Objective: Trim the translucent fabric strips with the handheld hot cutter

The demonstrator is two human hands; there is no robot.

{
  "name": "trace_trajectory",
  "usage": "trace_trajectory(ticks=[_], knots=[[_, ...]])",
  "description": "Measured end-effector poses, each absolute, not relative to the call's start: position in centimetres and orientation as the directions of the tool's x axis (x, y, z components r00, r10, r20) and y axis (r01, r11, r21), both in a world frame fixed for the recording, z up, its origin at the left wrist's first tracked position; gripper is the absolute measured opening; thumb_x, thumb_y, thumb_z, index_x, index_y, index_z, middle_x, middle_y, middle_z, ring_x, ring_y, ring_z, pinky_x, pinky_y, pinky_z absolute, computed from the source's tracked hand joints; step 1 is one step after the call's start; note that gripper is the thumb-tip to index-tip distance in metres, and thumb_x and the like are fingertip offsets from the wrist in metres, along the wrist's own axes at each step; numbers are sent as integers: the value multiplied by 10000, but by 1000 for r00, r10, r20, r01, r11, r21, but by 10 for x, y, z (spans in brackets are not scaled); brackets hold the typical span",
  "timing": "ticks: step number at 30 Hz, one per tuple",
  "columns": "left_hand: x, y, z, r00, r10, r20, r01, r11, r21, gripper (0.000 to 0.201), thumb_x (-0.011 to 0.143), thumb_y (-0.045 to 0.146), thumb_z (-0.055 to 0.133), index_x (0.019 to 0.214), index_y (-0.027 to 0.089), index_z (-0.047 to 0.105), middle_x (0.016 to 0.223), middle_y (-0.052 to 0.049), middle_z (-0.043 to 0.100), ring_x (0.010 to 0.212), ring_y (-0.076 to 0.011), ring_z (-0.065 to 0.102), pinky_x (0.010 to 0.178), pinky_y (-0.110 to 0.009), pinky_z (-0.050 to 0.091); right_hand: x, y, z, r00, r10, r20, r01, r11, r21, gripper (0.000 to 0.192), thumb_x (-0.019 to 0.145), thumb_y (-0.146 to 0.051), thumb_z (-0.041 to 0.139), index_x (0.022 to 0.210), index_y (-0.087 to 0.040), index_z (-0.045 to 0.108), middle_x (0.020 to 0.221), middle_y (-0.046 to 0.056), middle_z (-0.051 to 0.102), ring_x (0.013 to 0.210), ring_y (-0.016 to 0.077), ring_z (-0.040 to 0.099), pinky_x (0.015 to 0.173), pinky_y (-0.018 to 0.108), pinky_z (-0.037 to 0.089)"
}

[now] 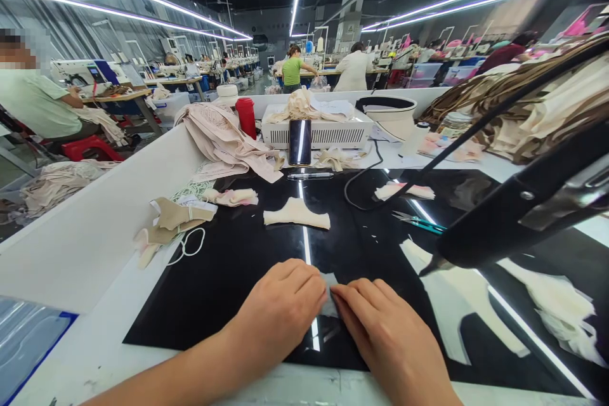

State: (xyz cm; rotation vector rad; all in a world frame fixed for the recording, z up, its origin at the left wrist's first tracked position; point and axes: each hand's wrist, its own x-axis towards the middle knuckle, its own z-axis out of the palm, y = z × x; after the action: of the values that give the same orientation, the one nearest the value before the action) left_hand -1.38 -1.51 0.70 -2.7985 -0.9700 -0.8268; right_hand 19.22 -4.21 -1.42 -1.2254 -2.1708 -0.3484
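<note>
Both hands rest knuckles up on the black mat (pixel 228 279) at the desk's near edge. The left hand (pixel 280 307) and right hand (pixel 387 333) meet fingertip to fingertip, fingers curled, pinching a small dark piece (pixel 332 295) flat between them. Beyond lies a cream fabric cutout (pixel 297 213), with scissors (pixel 419 222) to the right. Farther back, a phone (pixel 300 141) leans against a white box (pixel 323 130).

Two hands (pixel 280 311) (pixel 385 330) at the mat's (pixel 214 279) near edge, fabric piece (pixel 297 212) at centre, scissors (pixel 419 222) right, phone (pixel 300 141) beyond far edge.
</note>
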Motion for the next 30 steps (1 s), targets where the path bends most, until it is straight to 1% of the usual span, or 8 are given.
trace_trajectory(ticks=[2, 4, 9, 16, 20, 24, 30], knots=[[-11, -17, 5, 676, 516, 525, 541, -832, 121, 247, 1154, 158, 425, 1044, 155, 646, 1044, -48, 756, 1005, -206, 734, 955, -354, 616, 192, -42, -14, -384, 674, 631, 839, 540, -65, 446, 1179, -227, 352, 955, -197, 736, 738, 26, 665, 648, 190, 577, 635, 356, 380], [-9, -17, 2, 688, 485, 540, 513, -851, 111, 257, 1162, 175, 421, 1052, 144, 652, 1074, -54, 773, 1038, -201, 746, 997, -344, 613, 192, -41, -14, -381, 668, 639, 838, 542, -66, 442, 1179, -225, 348, 956, -197, 729, 729, 21, 659, 637, 185, 572, 629, 352, 383], [-6, -16, -4, 693, 446, 566, 504, -861, 63, 303, 1175, 187, 394, 1072, 125, 672, 1073, -59, 799, 1072, -186, 769, 1024, -325, 615, 191, -42, -16, -364, 664, 653, 837, 541, -84, 423, 1176, -208, 357, 942, -196, 709, 732, 15, 655, 637, 181, 563, 656, 339, 402], [-8, -17, -5, 700, 449, 555, 511, -858, 50, 305, 1180, 216, 409, 1083, 118, 681, 1086, -60, 808, 1094, -198, 781, 988, -349, 641, 193, -41, -16, -377, 660, 650, 819, 565, -98, 399, 1173, -207, 371, 954, -191, 705, 743, 15, 652, 643, 183, 554, 650, 337, 395], [-9, -16, -7, 704, 459, 541, 515, -855, 56, 296, 1178, 220, 417, 1089, 122, 681, 1118, -66, 811, 1110, -197, 780, 989, -357, 646, 193, -41, -20, -374, 675, 637, 822, 559, -110, 395, 1170, -195, 368, 944, -201, 693, 760, 20, 659, 661, 189, 556, 663, 346, 393], [-10, -16, -9, 706, 460, 539, 519, -853, 48, 285, 1175, 217, 424, 1093, 123, 680, 1143, -74, 811, 1141, -202, 773, 1006, -365, 644, 192, -42, -26, -331, 696, 637, 831, 535, -154, 379, 1165, -188, 378, 951, -209, 690, 789, 23, 666, 690, 196, 557, 689, 352, 396], [-10, -16, -10, 696, 469, 544, 520, -851, 68, 278, 1174, 218, 431, 1100, 127, 683, 1145, -75, 814, 1148, -198, 774, 1010, -356, 642, 192, -40, -19, -368, 668, 647, 817, 564, -118, 419, 1168, -196, 374, 895, -209, 691, 751, 22, 670, 644, 183, 567, 643, 347, 404]])
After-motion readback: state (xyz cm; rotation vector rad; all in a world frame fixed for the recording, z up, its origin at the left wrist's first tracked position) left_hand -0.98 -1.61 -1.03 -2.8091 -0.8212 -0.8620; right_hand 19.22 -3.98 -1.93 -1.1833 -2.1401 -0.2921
